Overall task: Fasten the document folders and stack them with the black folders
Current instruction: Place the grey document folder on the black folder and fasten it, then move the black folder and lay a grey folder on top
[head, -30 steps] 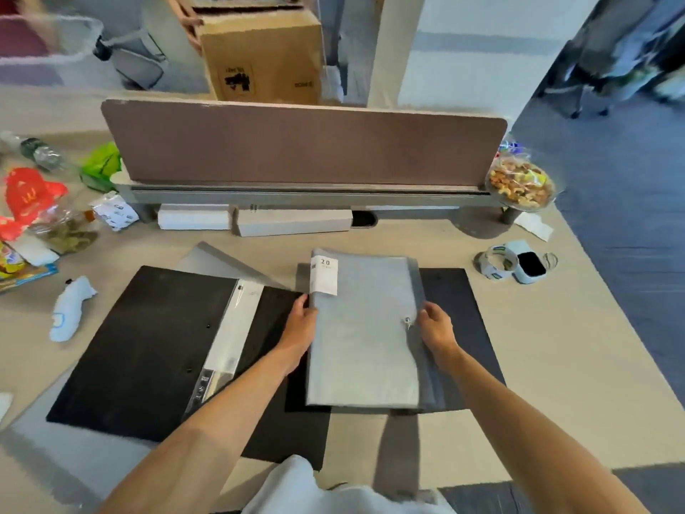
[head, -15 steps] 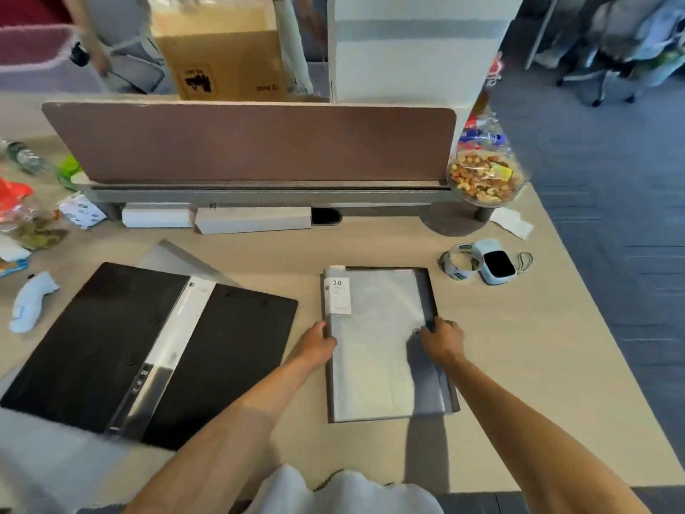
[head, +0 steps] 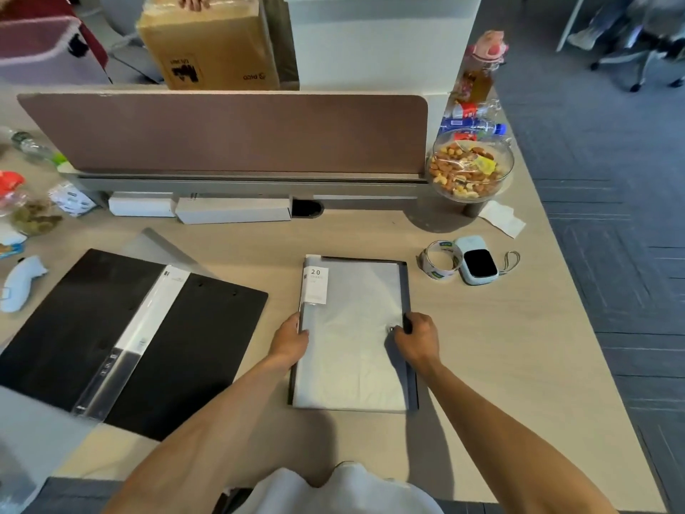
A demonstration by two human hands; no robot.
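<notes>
A grey translucent document folder [head: 352,328] with a white "20" label lies flat on top of a closed black folder [head: 404,287], whose dark edges show around it. My left hand [head: 291,337] grips the grey folder's left spine edge. My right hand [head: 417,339] pinches at its right edge, where a small metal fastener shows. To the left, a second black folder [head: 92,320] lies open on the desk with a clear strip down its middle.
A roll of tape [head: 439,259] and a small white device [head: 478,265] sit right of the folders. A glass bowl of nuts [head: 469,168] stands at the back right. White boxes [head: 230,209] line the brown divider [head: 230,131]. Snacks and a white controller [head: 20,281] lie at left.
The grey folder has been set flat and squared on the closed black folder. My right hand has closed at the fastener on the right edge. The view has shifted right.
</notes>
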